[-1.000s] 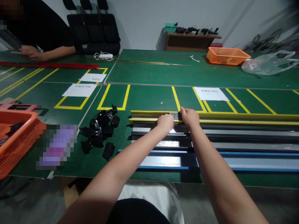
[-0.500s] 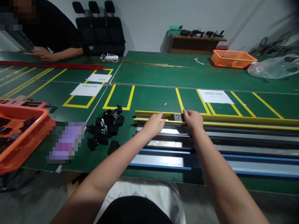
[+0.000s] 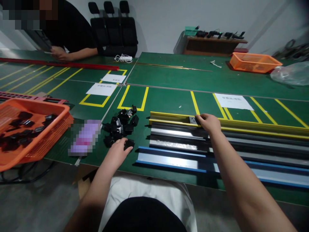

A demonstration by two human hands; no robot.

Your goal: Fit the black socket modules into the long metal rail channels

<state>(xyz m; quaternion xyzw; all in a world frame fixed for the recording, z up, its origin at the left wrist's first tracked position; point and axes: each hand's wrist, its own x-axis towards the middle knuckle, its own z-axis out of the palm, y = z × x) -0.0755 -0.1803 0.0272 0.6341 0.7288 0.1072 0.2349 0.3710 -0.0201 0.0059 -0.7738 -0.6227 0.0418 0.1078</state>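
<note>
My left hand (image 3: pixel 118 150) is at the near end of a pile of black socket modules (image 3: pixel 122 127), thumb and fingers closed around one black module (image 3: pixel 129 144) that lies on the table. My right hand (image 3: pixel 210 123) is at the yellow rail (image 3: pixel 169 116), its fingers closed on a power socket module (image 3: pixel 193 120) with a light grey face, seated in the rail's channel. Its fingertips are partly hidden. Nearer to me, black rails (image 3: pixel 173 131) with silvery faces and a blue-edged rail (image 3: pixel 169 160) lie parallel to the yellow one.
An orange basket (image 3: pixel 58 129) of black modules stands at left, beside a blurred purple object (image 3: pixel 85 137). Paper labels (image 3: pixel 234 101) and yellow tape mark the green table (image 3: pixel 166 74). Another orange basket (image 3: pixel 256 62) sits far right. A co-worker's hands (image 3: pixel 61 54) are by a red rail (image 3: pixel 96 66).
My left hand has left the yellow rail and moved left and nearer to me, onto a black module. My right hand stays at the socket in the rail. The view has shifted slightly.
</note>
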